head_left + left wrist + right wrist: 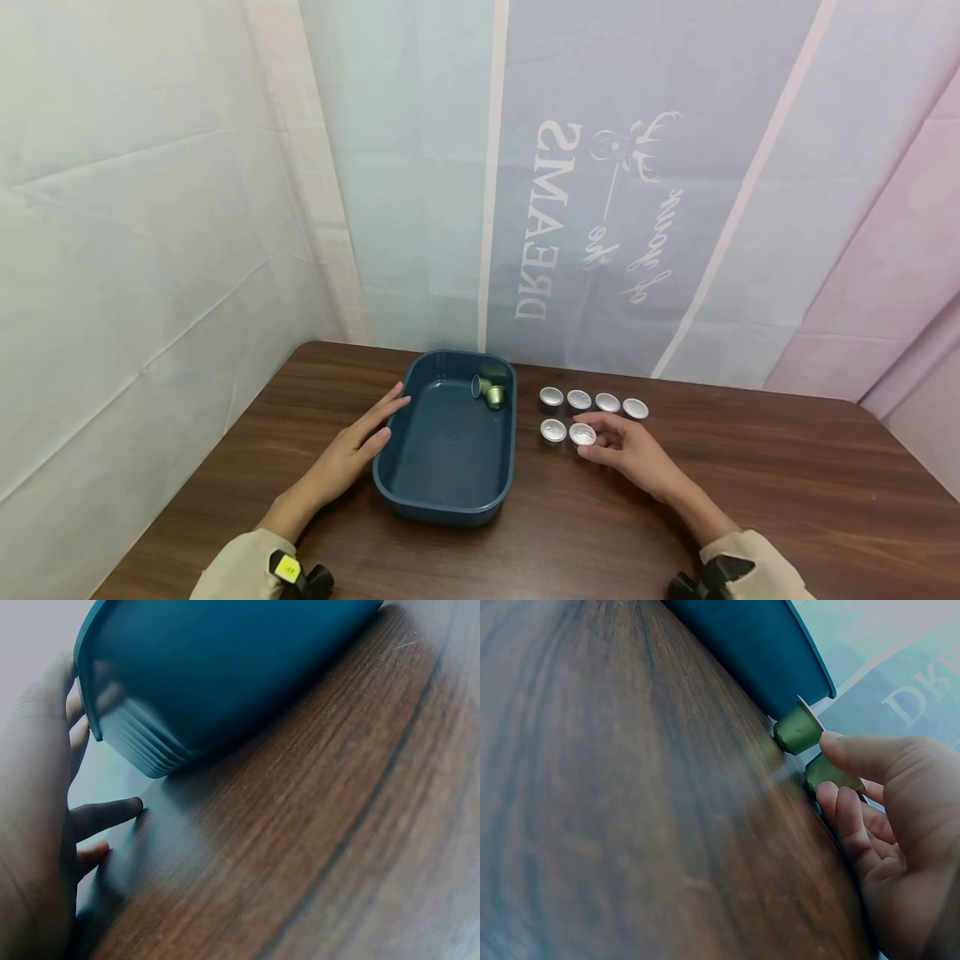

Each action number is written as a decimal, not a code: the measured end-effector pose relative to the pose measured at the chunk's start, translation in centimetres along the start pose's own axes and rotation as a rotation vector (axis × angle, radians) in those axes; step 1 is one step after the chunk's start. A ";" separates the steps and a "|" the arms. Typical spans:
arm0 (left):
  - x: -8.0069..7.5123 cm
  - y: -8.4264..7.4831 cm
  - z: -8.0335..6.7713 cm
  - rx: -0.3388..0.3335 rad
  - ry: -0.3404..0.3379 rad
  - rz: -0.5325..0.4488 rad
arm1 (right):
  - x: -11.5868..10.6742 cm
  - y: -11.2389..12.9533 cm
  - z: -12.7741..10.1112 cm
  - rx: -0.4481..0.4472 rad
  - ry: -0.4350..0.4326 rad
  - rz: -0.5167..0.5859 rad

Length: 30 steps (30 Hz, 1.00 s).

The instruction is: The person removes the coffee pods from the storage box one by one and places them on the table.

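Observation:
My left hand [347, 454] lies along the left side of a blue plastic tub [442, 507], fingers extended, with fingertips at the rim; the left wrist view has the tub's wall [225, 667] next to those fingers. My right hand [632, 454] pinches a green coffee capsule [582, 434] between thumb and fingers, its silver foil lid facing up. Just left of it stands another foil-lidded capsule [553, 431]. In the right wrist view, the held capsule [829, 775] is partly hidden by the fingers, and its neighbour [796, 729] stands by the thumb tip.
Behind the right hand, several more capsules [579, 400] stand in a row, foil lids up. Two green capsules [495, 397] lie inside the tub at its far right corner. The wooden table [585, 533] ends at a printed cloth backdrop [420, 208].

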<state>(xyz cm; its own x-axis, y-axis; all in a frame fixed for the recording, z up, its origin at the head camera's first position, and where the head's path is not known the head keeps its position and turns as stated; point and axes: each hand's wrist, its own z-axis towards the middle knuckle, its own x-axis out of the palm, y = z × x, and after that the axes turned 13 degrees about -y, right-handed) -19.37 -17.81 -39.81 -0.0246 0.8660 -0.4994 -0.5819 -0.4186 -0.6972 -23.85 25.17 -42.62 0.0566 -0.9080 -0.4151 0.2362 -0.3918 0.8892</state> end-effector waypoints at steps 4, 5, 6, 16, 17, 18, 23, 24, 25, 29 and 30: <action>0.1 0.6 -0.1 -0.018 -0.003 -0.014 | 0.1 0.0 0.0 -0.009 0.008 0.015; 0.2 1.0 -0.2 -0.020 -0.005 -0.012 | 0.1 0.0 0.0 -0.010 0.007 0.016; 0.3 1.5 -0.2 -0.022 -0.007 -0.009 | 0.1 0.0 0.0 -0.010 0.007 0.014; 0.3 1.1 -0.1 -0.032 -0.011 -0.029 | 0.0 -0.3 -0.1 -0.022 -0.027 0.020; 0.2 0.7 0.0 -0.034 -0.012 -0.034 | 0.0 -0.4 -0.2 -0.027 -0.031 0.028; 0.2 0.4 0.0 -0.033 -0.013 -0.034 | 0.0 -0.4 -0.2 -0.031 -0.035 0.034; 0.0 -0.1 0.1 -0.022 -0.008 -0.021 | -0.1 -0.6 -0.3 -0.052 -0.042 0.059; 0.0 -0.1 0.1 -0.021 -0.006 -0.019 | -0.1 -0.7 -0.3 -0.054 -0.042 0.061; 0.0 0.0 0.1 -0.017 -0.004 -0.015 | -0.1 -0.7 -0.3 -0.056 -0.044 0.065; 0.0 0.1 0.0 -0.019 0.001 -0.012 | -0.1 -0.6 -0.4 -0.059 -0.050 0.067; 0.0 0.2 0.0 -0.018 0.000 -0.009 | -0.1 -0.5 -0.4 -0.057 -0.050 0.069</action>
<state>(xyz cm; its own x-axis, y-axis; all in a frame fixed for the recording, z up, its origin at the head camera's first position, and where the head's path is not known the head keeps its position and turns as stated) -19.48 -17.84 -39.92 -0.0190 0.8697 -0.4933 -0.5672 -0.4157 -0.7110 -23.58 25.48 -43.13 0.0263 -0.9393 -0.3420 0.2884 -0.3205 0.9023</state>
